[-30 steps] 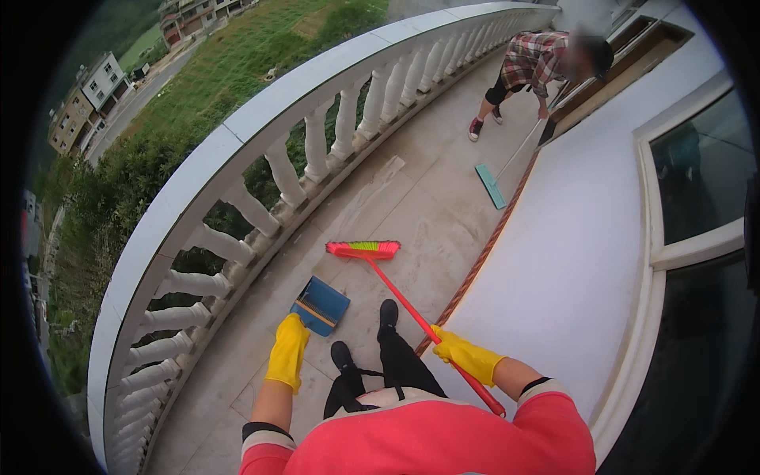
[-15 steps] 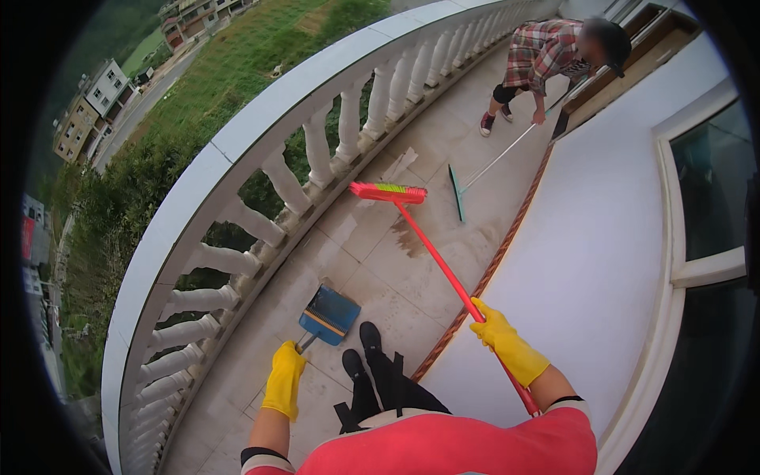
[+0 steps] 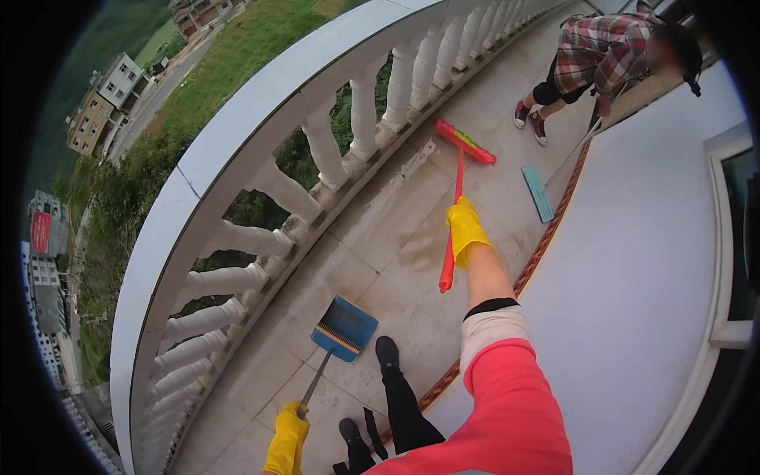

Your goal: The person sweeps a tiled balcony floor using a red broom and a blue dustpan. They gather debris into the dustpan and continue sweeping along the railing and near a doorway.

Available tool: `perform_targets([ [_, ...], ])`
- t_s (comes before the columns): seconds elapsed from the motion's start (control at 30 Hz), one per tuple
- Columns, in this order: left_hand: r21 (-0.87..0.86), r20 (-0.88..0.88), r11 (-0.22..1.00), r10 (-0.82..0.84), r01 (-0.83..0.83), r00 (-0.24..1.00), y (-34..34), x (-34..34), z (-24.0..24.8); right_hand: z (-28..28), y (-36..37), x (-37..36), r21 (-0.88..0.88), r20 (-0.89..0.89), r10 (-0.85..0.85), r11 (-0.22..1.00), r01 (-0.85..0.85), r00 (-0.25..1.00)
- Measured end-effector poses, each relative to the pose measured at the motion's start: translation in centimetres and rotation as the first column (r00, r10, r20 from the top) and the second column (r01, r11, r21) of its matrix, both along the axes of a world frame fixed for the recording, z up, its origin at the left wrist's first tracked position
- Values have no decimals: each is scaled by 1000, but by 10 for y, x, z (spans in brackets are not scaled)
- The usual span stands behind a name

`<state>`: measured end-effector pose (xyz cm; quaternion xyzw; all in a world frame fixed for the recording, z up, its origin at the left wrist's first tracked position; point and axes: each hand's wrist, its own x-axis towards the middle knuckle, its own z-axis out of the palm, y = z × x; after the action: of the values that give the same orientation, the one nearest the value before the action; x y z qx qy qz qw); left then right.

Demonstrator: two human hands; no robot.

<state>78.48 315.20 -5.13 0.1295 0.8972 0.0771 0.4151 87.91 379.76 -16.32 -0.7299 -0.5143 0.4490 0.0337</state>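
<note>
In a yellow rubber glove, my right hand point(image 3: 467, 231) grips the red handle of a broom point(image 3: 458, 186) with my arm stretched forward. The broom's red head, with yellow-green bristles, is at the far end, close to the tiled floor. My left hand point(image 3: 290, 434), gloved in yellow too, is wrapped around the grey handle of a long-handled dustpan point(image 3: 345, 327). The blue pan has a comb-toothed edge and rests on the tiles ahead of my feet. Brownish wet smears point(image 3: 427, 252) show on the floor between the broom and the pan.
A white balustrade point(image 3: 229, 142) curves along the left. On the right runs a white wall point(image 3: 633, 214) with brown trim at its foot. Another person point(image 3: 606, 59) in a plaid shirt bends at the far right, holding a pole with a flat teal head point(image 3: 537, 194).
My right hand has reached forward, carrying the broom farther up the floor. My feet have moved apart. The other person has shifted right, and the teal head moved toward the wall.
</note>
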Motion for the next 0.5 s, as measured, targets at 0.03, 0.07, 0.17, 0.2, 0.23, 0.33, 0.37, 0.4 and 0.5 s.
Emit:
perform_targets([
  [0.03, 37, 1, 997, -62, 62, 998, 8, -4, -2, -28, -8, 31, 78, 140, 69, 994, -81, 988],
  [0.07, 47, -3, 995, -89, 89, 996, 7, -2, -1, -48, -35, 53, 24, 172, 72, 997, -77, 983],
  [0.17, -1, 21, 996, -88, 88, 996, 5, -1, -4, -61, -125, 109, -126, 237, 224, 972, -199, 945],
  [0.2, -20, 45, 997, -73, 74, 996, 0, -1, -8, -35, -156, 129, -151, 248, 334, 940, -304, 909],
  [0.23, -41, 55, 996, -76, 78, 996, 1, -1, -7, -5, -187, 153, -167, 259, 429, 902, -397, 865],
  [0.33, -84, 78, 990, -105, 111, 991, 13, -18, 0, 35, -248, 200, -390, 177, 405, 866, -314, 897],
  [0.37, -83, 96, 986, -137, 145, 986, 12, -24, -6, 54, -270, 209, -469, 164, 384, 841, -271, 909],
  [0.4, -99, 116, 982, -150, 161, 982, 21, -29, -5, 71, -293, 219, -546, 156, 363, 807, -226, 918],
  [0.5, -84, 163, 986, -126, 141, 979, 31, -40, -15, 121, -396, 233, -578, 96, 362, 779, -244, 927],
])
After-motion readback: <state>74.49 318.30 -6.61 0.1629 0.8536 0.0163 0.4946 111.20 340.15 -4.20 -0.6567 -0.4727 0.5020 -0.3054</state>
